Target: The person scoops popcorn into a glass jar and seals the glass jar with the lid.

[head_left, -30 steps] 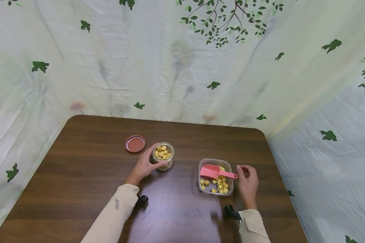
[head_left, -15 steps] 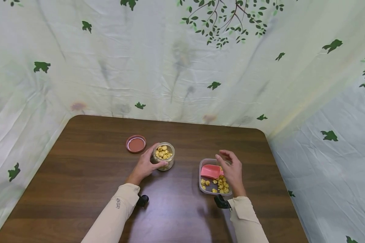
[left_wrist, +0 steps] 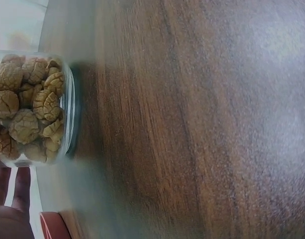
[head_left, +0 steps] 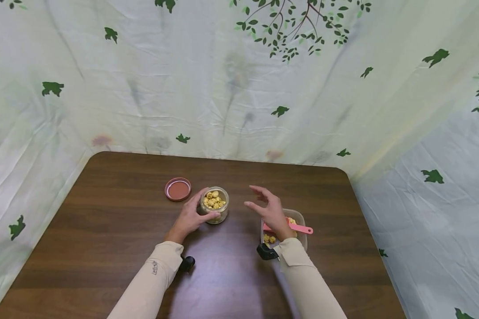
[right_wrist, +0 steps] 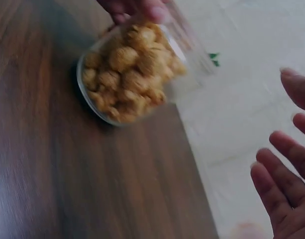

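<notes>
A clear jar [head_left: 223, 214] filled with caramel popcorn [head_left: 213, 200] stands lidless on the table. My left hand [head_left: 190, 218] holds it from the left side, thumb in front and fingers behind. In the right wrist view the jar [right_wrist: 103, 113] looks tilted by the camera angle, with popcorn [right_wrist: 127, 74] heaped inside. My right hand [head_left: 272, 212] is raised to the jar's right, apart from it, fingers spread and holding nothing. Beneath that wrist sits a clear plastic tub [head_left: 305, 241] with some popcorn, partly hidden. A pink scoop [head_left: 301, 228] lies in it, handle over the right rim.
A reddish round lid [head_left: 178, 189] lies left of the jar, behind my left hand. The brown wooden table [head_left: 115, 230] ends at a white leaf-print cloth [head_left: 207, 88] at the back and sides.
My right hand has let go of the scoop handle and moved left across the tub toward the jar, its fingers opening. The left hand and jar have stayed in place.
</notes>
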The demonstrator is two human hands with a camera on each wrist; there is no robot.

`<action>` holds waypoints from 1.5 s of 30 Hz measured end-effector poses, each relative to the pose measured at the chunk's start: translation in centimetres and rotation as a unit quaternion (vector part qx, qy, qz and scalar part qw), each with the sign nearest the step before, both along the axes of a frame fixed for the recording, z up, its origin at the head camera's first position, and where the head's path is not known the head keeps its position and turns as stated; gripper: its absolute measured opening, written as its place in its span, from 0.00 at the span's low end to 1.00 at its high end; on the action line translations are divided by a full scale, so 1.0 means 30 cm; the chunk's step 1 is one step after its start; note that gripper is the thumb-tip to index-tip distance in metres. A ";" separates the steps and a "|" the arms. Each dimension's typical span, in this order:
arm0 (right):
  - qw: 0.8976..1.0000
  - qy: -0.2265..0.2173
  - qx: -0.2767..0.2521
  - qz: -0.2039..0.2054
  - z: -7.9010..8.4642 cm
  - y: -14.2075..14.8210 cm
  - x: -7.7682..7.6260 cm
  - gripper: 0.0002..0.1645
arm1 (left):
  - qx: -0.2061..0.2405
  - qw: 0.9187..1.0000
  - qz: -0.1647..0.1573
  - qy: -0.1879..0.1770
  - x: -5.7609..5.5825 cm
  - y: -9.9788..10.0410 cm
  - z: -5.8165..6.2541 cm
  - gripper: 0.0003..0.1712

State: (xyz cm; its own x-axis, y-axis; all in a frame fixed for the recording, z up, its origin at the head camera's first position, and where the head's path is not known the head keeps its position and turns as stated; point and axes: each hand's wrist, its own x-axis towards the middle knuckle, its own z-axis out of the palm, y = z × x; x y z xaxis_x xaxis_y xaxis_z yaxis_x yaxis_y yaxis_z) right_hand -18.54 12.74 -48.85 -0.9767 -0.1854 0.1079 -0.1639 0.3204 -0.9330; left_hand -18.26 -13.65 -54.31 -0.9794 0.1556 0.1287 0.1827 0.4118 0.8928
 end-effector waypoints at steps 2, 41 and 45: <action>1.000 -0.009 -0.010 0.028 -0.012 -0.028 -0.014 0.31 | 0.001 1.000 0.002 -0.003 0.000 0.000 0.000 0.51; 0.986 -0.061 -0.067 0.142 -0.027 -0.210 -0.031 0.41 | -0.028 0.999 -0.009 0.020 0.004 -0.007 0.004 0.52; 0.987 -0.063 -0.067 0.134 -0.079 -0.215 -0.052 0.42 | -0.028 0.999 -0.014 0.020 0.003 -0.008 0.007 0.52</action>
